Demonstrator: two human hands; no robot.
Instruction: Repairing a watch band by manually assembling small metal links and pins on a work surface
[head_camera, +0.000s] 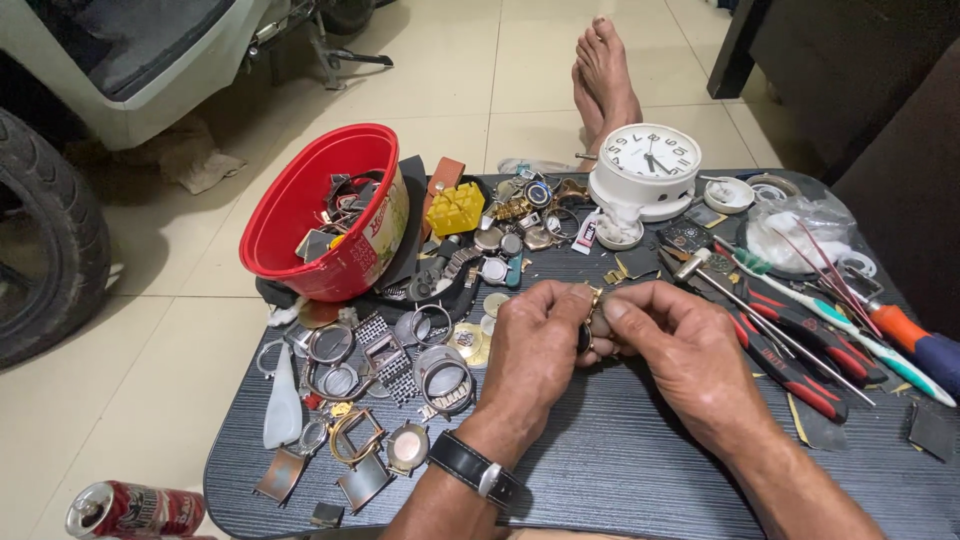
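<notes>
Both hands met over the middle of a dark grey table (620, 460), and between them they held a small watch part (588, 322), gold-edged with a dark face, too covered by fingers to make out fully. The left hand (535, 345), with a black-strapped wristwatch (478, 468) on its wrist, was curled around the part from the left, thumb and forefinger pinching its upper edge. The right hand (680, 345) closed on it from the right, thumb pressed against the part's top and the other fingers folded beneath. The part hung just above the tabletop, near the front of the clutter. To the left of the hands lay a spread of metal watch cases and bracelets (390, 360), and behind these a red plastic bowl (300, 215) holding more watch pieces. A yellow plastic block (456, 208) stood just beside the bowl. At the far edge of the table sat a white round clock (648, 165). To the right of the hands lay red-handled pliers (800, 365), thin metal rods, and a screwdriver with an orange-and-blue handle (915, 340). A crushed red drink can (135, 510) lay on the tiled floor by the table's near left corner, and a pair of bare feet (605, 75) rested on the floor beyond the clock.
</notes>
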